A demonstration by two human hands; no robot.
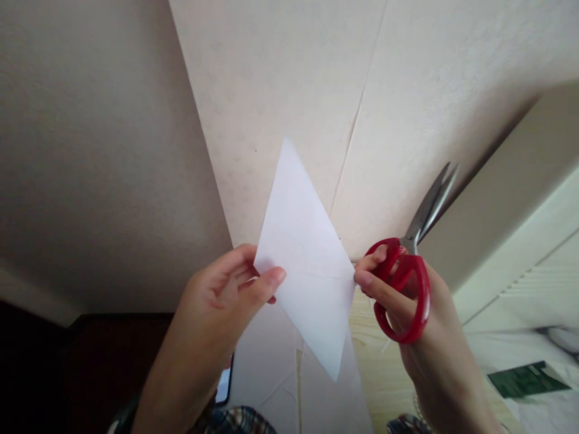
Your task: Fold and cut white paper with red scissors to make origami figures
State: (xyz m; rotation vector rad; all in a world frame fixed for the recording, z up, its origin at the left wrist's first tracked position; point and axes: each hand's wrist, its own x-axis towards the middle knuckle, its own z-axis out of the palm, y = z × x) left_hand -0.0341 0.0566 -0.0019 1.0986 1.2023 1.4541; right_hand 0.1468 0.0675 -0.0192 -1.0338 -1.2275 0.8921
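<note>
The scene is softly and unevenly lit by a source that cannot be seen: the middle wall point(289, 72) and the white paper point(303, 253) are brightly lit, while the left wall point(99, 150) is dulled by grey shade and the lower left corner is sunk in near-black. Small glints are thrown back by the scissors point(409, 243). Toward the right edge, the green card point(527, 381) and its surroundings are stretched and blurred.

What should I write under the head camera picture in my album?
Left hand and right hand hold a white paper diamond, while the right also carries red-handled scissors.
</note>
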